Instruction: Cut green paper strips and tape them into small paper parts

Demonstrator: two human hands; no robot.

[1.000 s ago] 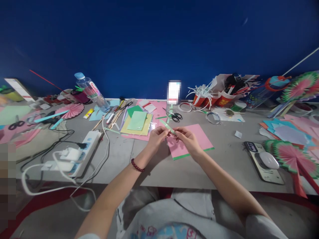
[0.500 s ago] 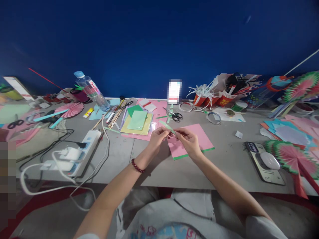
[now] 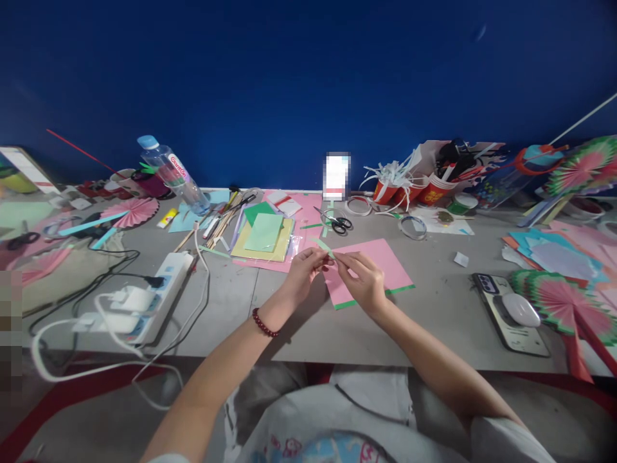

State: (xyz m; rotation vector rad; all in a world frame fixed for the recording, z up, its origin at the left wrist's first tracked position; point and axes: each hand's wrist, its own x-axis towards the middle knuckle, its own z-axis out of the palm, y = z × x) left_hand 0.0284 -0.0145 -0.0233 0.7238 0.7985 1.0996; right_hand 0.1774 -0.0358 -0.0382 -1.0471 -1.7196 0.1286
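Both my hands meet at the fingertips over the left corner of a pink sheet of paper [image 3: 385, 263], which has a green strip along its near edge. My left hand [image 3: 306, 270] pinches a pale green paper strip [image 3: 322, 245]; its far end sticks out beyond the fingers. On the same strip close the thumb and fingers of my right hand [image 3: 361, 278]. The part between the fingertips is hidden. Black-handled scissors [image 3: 340, 224] lie just beyond my hands. To their left is a stack of coloured paper [image 3: 265, 235] on a larger pink sheet.
A white power strip [image 3: 164, 299] with cables lies at left, below a tilted water bottle [image 3: 176, 173]. Red paper cups [image 3: 429, 191] stand at the back right. On the right are a phone [image 3: 501, 334] with a white case on it, and folded paper fans [image 3: 573, 299].
My fingertips have drawn closer together on the strip, and less of its far end shows. My right hand has turned slightly. The sheet below stays put.
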